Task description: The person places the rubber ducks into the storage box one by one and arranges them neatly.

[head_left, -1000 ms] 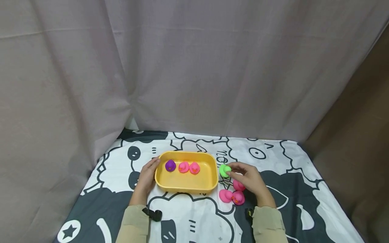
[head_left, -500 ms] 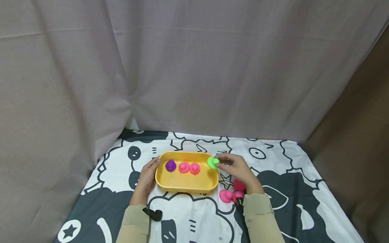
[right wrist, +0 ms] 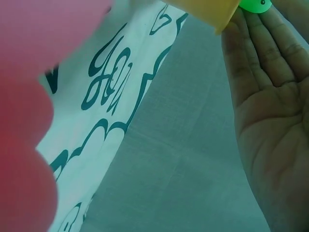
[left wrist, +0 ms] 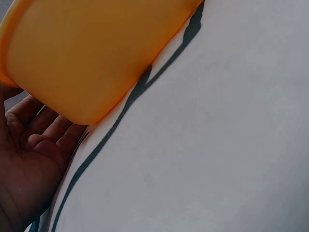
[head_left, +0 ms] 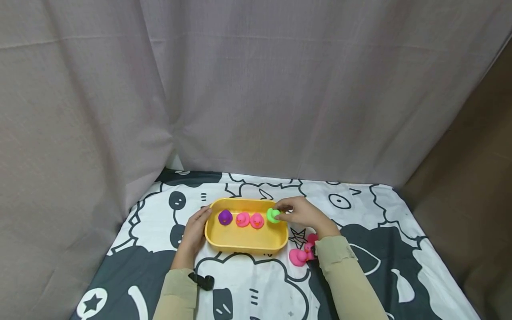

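My left hand [head_left: 194,229] rests against the left end of a yellow tray [head_left: 248,243], its fingers along the outer wall. In the left wrist view the hand [left wrist: 36,150] touches the tray's side [left wrist: 82,63], palm showing. My right hand [head_left: 302,212] pinches a green rubber duck [head_left: 273,216] over the tray's right end, inside the rim; whether the duck touches the bottom I cannot tell. In the right wrist view only the duck's edge [right wrist: 256,6] shows beyond the fingers. A purple duck [head_left: 225,217] and two pink ducks [head_left: 242,219] sit in a row in the tray.
Several pink ducks [head_left: 298,257] cluster on the patterned cloth [head_left: 256,284] right of the tray, partly hidden by the right sleeve [head_left: 340,258]. Grey curtain [head_left: 256,98] hangs behind the table, and a brownish one [head_left: 472,200] on the right.
My right hand has carried the green duck leftward from beside the tray, over the rim, to inside its right end. My left hand has stayed at the tray.
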Motion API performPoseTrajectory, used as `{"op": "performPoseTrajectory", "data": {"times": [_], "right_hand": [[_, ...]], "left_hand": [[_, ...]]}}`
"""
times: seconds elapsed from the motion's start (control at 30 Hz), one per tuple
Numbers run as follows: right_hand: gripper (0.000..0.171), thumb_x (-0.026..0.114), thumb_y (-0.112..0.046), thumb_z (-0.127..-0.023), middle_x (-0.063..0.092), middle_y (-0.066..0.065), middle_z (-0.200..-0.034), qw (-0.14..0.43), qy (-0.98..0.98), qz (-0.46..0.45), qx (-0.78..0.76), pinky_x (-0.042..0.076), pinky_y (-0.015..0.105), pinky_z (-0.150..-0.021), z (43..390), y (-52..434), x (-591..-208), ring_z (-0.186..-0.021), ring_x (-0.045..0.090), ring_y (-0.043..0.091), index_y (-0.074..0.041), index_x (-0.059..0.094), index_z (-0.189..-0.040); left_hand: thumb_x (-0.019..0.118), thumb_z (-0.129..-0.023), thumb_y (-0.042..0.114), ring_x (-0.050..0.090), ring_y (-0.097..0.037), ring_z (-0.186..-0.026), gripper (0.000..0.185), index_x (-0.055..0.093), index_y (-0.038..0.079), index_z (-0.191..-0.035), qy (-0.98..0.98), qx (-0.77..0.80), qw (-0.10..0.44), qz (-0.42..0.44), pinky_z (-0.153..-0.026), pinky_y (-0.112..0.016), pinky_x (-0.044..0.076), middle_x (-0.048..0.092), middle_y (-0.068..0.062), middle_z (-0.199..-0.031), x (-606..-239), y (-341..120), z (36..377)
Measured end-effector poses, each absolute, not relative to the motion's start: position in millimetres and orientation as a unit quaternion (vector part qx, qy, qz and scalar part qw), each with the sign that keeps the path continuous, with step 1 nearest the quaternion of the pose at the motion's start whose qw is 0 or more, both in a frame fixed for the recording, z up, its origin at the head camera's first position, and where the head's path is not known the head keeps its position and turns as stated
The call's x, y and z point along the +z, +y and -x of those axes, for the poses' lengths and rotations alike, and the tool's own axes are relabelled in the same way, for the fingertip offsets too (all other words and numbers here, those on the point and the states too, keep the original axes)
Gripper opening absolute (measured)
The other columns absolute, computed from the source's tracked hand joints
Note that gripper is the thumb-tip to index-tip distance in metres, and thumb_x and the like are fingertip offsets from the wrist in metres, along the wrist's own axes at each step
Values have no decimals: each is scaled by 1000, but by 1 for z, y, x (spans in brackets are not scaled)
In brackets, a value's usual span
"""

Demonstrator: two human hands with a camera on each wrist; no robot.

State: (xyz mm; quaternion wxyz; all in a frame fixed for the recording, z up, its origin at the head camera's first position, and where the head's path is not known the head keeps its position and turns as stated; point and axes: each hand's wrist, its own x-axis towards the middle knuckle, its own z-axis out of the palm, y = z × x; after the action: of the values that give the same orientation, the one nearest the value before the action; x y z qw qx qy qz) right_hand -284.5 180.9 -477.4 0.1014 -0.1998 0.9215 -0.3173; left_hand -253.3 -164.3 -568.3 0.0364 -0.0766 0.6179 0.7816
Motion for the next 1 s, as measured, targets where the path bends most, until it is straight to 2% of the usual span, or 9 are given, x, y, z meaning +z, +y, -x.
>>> {"op": "performPoseTrajectory", "data": {"times": [0.27, 0.43, 0.67, 1.0], "right_hand": [[23, 82, -29, -86, 70, -13, -103, 109, 924, 219, -295, 55, 39, -96, 288, 171, -480, -99, 62, 12, -24, 76, -108], [23, 81, -27, -87, 70, -12, -105, 116, 928, 226, -273, 56, 38, -95, 288, 168, -479, -100, 62, 16, -22, 76, -109], [24, 81, -30, -86, 69, -11, -105, 114, 940, 232, -224, 55, 37, -94, 290, 165, -482, -102, 61, 19, -25, 77, -110], [23, 83, -33, -84, 65, -9, -93, 98, 948, 249, -170, 52, 32, -84, 291, 155, -484, -89, 57, 16, -22, 77, -103]], "left_hand": [[58, -102, 30, 45, -23, -138, 46, 56, 10, -143, 621, 779, 37, 77, -114, -37, 40, 48, -7, -151, -570, -165, 255], [58, -102, 30, 44, -24, -139, 46, 56, 10, -143, 621, 780, 37, 75, -114, -37, 39, 47, -7, -151, -570, -165, 255], [58, -101, 29, 44, -23, -138, 46, 57, 9, -143, 616, 783, 37, 73, -114, -36, 39, 48, -7, -151, -571, -166, 255], [58, -101, 27, 45, -22, -137, 46, 56, 8, -143, 611, 788, 36, 71, -113, -34, 41, 48, -8, -150, -571, -165, 254]]}}
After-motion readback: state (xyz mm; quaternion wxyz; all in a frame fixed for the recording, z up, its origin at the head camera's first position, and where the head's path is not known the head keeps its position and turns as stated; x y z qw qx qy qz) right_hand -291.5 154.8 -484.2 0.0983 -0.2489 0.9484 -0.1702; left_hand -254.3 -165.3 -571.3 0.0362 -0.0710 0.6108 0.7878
